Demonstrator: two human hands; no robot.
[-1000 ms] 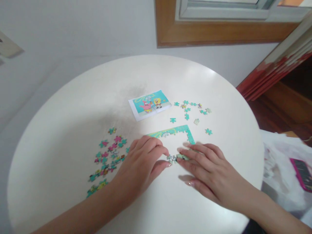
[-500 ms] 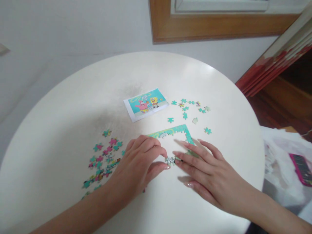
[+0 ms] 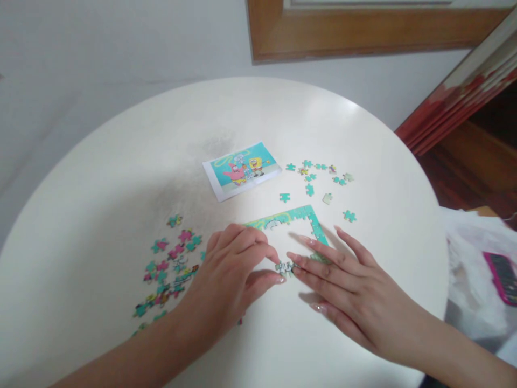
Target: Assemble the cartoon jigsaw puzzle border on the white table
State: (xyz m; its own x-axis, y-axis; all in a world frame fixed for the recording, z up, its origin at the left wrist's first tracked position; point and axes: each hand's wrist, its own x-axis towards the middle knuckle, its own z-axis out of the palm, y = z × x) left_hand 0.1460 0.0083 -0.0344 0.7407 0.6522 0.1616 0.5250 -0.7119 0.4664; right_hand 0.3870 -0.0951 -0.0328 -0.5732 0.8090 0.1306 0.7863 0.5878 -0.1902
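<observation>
A partly joined jigsaw puzzle (image 3: 319, 231) lies on the table, its teal top and right edges showing as a frame. My left hand (image 3: 232, 275) pinches a jigsaw puzzle piece (image 3: 278, 268) between thumb and index finger at the left end of the bottom row. Fingers apart, my right hand (image 3: 343, 285) rests its fingertips on that bottom row and covers the lower right corner. The left part of the frame is hidden behind my left hand.
Beyond the puzzle lies a reference picture (image 3: 242, 170) of cartoon figures. Several loose pieces (image 3: 310, 177) are scattered at the back right, and a pile of pieces (image 3: 173, 269) sits left of my left arm. A phone (image 3: 501, 277) in a pink case lies off the round white table (image 3: 121, 178).
The view has shifted slightly. Both hands stay in nearly the same place at the bottom row, and the pinch of my left hand looks the same.
</observation>
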